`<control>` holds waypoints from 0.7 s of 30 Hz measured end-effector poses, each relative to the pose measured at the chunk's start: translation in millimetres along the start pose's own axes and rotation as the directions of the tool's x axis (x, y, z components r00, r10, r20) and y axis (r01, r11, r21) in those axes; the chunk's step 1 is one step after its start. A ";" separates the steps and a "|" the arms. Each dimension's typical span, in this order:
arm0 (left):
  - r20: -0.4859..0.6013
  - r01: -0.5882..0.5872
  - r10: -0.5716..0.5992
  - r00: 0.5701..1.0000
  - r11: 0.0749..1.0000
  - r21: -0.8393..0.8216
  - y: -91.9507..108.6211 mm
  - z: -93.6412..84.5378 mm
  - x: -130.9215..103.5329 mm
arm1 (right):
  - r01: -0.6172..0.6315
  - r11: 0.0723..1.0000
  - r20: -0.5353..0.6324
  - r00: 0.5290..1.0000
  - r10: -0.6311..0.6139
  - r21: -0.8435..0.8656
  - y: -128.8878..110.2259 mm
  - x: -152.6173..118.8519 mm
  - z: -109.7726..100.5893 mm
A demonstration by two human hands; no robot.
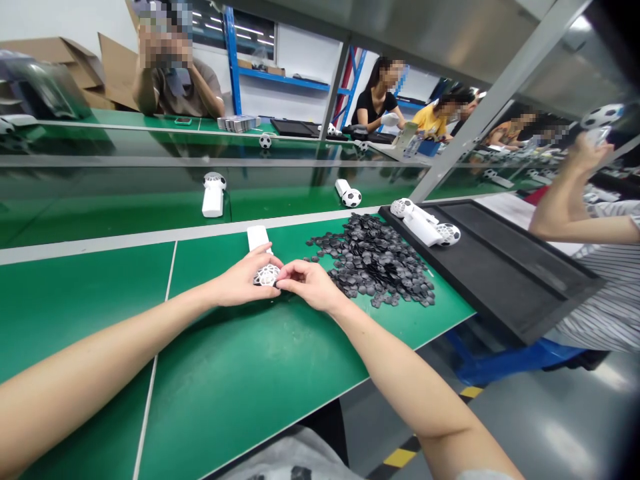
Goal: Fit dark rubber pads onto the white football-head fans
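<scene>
My left hand (247, 277) is closed around the ball-shaped head of a white-handled device (259, 239). The head (267, 275) is a white openwork shell patterned like a football, and its handle points away from me on the green table. At the shell's right side my right hand (310, 283) pinches thumb and forefinger together, with a small dark piece just visible at the fingertips. Close by on the right spreads a heap of small flat black pieces (380, 260), some of them five-sided.
A black tray (520, 267) at the right carries a few similar football-headed devices (425, 225). Two more, a left one (213, 195) and a right one (349, 194), lie on the green conveyor (280, 190) beyond a pale rail. A slanted metal post (480, 113) rises behind the tray. Several people sit around.
</scene>
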State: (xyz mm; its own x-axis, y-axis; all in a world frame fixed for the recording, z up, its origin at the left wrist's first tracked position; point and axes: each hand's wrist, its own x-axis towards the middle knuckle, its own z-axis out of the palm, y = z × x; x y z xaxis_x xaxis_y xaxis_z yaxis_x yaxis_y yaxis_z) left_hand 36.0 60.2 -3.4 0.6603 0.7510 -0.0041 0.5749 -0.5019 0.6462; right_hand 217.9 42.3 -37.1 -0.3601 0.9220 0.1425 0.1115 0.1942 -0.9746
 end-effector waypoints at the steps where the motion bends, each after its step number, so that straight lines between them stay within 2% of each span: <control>1: -0.008 0.006 -0.007 1.000 1.000 -0.004 0.8 0.9 0.1 | -0.011 1.000 0.009 1.000 0.011 0.017 0.1 0.5 -0.3; 7: -0.047 0.055 -0.057 0.997 0.998 -0.043 3.6 3.3 1.9 | -0.114 0.984 0.020 0.994 0.112 0.138 0.7 3.0 -3.0; 13: -0.037 0.037 -0.038 0.999 0.999 -0.031 1.1 3.1 1.2 | -0.102 0.985 0.062 0.994 0.095 0.137 1.7 3.1 -3.6; 21: -0.017 0.036 -0.037 0.999 0.998 -0.048 4.4 2.2 0.7 | -0.151 0.976 0.031 0.989 0.148 0.157 0.4 2.1 -0.7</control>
State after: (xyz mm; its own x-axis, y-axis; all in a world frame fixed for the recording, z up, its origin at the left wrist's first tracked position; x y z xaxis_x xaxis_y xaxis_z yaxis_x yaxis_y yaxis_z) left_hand 40.0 57.6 -2.3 0.6301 0.7764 -0.0148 0.5743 -0.4531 0.6818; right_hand 217.9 44.6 -37.0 -0.3682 0.9297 -0.0082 0.0176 -0.0019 -0.9998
